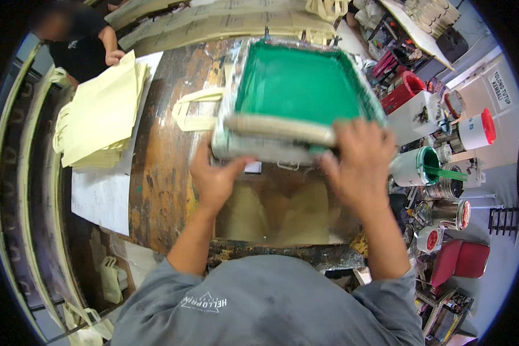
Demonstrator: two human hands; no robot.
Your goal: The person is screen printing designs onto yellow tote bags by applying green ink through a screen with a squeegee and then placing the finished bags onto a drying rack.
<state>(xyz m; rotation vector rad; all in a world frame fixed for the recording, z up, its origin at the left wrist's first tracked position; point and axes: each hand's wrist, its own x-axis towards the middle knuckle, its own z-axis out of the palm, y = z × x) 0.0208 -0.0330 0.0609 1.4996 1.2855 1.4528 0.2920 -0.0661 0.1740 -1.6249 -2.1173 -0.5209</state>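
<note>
A screen printing frame (228, 109) with a green ink-covered mesh (297, 81) lies before me on the worktable. Across its near end rests a squeegee (282, 128) with a pale wooden handle, blurred by motion. My right hand (360, 161) is closed on the handle's right end, its thumb low by the frame's near edge. At the near left corner, my left hand (216, 176) grips the frame, thumb pointing right. Handles of a cream cloth bag (193, 109) stick out from the frame's left side; whatever lies beneath the frame is hidden.
A stack of cream bags (101, 112) lies on a white board at the left, beside a co-worker (78, 46). Paint pails crowd the right, including a green-stained tub (412, 167) and a red-lidded one (476, 128). A red chair (461, 259) stands lower right.
</note>
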